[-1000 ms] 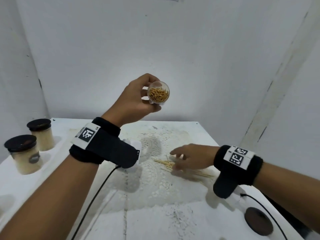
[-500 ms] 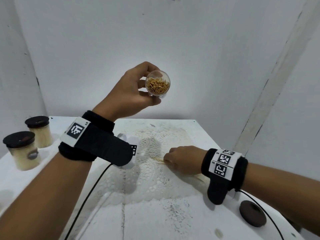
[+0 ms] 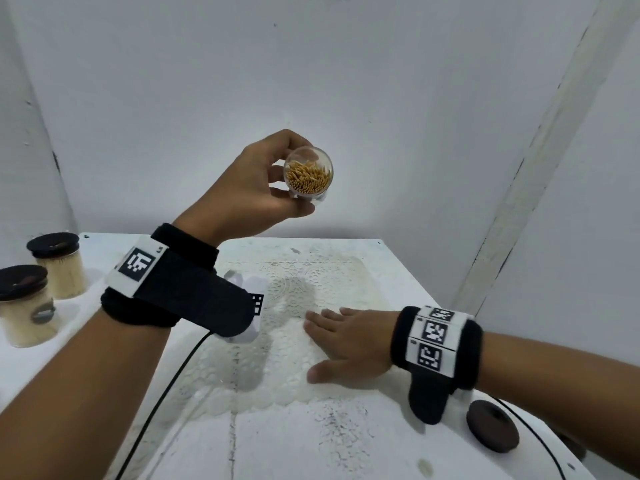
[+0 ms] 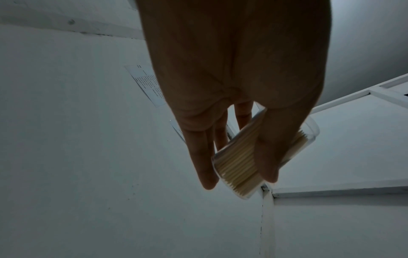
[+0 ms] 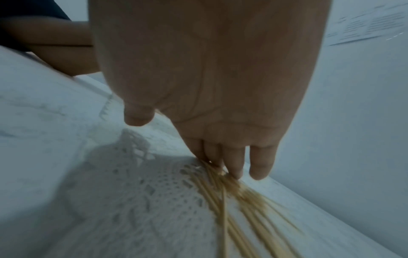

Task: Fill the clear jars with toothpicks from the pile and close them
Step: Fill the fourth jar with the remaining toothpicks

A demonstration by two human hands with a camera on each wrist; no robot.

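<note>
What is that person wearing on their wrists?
Each bare arm has a thick black band. The left wrist band carries a white tag with a black square code, and a thin black cable hangs from it. The right wrist band shows three such tags. No sleeves show.

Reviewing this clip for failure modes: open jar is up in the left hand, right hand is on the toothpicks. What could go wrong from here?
1. The left hand holds the clear jar lidless and tilted off upright, so its toothpicks could slide out.
2. The right hand lies flat on the loose toothpicks on the lace mat; sweeping may scatter or snag them.
3. The loose lid sits near the table edge, by the right wrist, and could be knocked off.
</note>
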